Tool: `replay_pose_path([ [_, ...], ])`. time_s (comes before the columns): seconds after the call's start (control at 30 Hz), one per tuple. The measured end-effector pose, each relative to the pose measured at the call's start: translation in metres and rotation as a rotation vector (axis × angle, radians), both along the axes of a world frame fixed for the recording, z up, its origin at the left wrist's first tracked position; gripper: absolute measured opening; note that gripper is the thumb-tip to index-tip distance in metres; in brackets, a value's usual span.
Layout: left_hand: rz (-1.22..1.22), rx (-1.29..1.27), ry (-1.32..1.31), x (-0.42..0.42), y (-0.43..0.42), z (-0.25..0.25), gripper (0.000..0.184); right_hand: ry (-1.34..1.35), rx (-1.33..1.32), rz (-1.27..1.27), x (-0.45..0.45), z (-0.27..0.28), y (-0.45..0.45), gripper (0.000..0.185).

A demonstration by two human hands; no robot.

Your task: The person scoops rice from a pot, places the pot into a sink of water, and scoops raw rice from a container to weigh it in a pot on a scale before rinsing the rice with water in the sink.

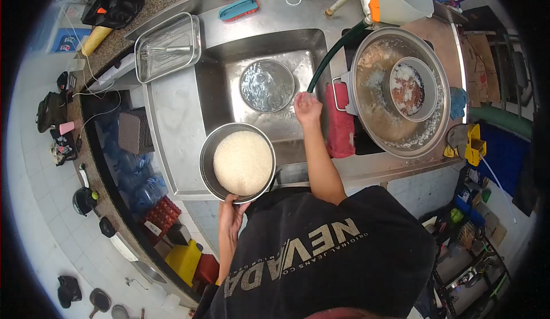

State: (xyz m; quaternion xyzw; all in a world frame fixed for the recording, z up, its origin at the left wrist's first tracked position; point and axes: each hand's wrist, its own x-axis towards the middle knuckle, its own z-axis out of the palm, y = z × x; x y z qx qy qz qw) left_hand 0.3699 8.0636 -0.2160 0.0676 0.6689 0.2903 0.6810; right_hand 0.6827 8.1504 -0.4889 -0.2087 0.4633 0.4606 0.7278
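My left hand point(231, 215) grips the near rim of a round metal pot point(204, 166), fingers below and thumb at the edge. White uncooked rice point(243, 162) fills much of this pot, which is held at the sink's near left corner. Over the basin's right side, my right hand point(308, 108) is closed around the end of a green hose point(337, 48). Inside the steel sink point(243, 118) stands a round metal container of rippling water point(267, 86), left of that hand.
Right of the sink, a large pot point(366, 118) of cloudy liquid holds a smaller pot point(431, 107). A red cloth point(339, 124) lies between sink and pot. A wire-basket tray point(167, 48) with a whisk and a blue brush point(238, 8) sit on the counter. The tap point(365, 4) feeds the hose.
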Motion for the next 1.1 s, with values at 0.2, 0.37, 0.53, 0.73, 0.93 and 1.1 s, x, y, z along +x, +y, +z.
replay_pose_path([
  [0.2,0.019,-0.012,0.026,-0.001,-0.001,0.003,0.035,-0.446,-0.312,1.029,-0.042,-0.089,0.001,0.019],
  [0.37,0.068,-0.014,0.0,-0.012,-0.005,0.002,0.042,-0.629,-0.267,1.144,-0.056,-0.087,0.034,0.015],
  [0.53,0.041,-0.009,0.017,-0.014,-0.005,-0.002,0.043,-0.601,0.021,1.244,-0.076,-0.084,0.056,0.011],
  [0.73,-0.049,-0.028,0.003,-0.007,0.004,0.003,0.042,-0.675,0.146,1.627,-0.087,-0.041,0.07,0.026],
  [0.93,-0.111,-0.043,0.015,0.005,0.005,-0.001,0.041,-0.593,0.005,1.332,-0.047,-0.063,0.002,0.038],
  [1.1,-0.223,-0.003,-0.023,0.018,0.01,-0.013,0.035,-0.373,-0.163,1.086,-0.011,-0.065,-0.073,0.039],
])
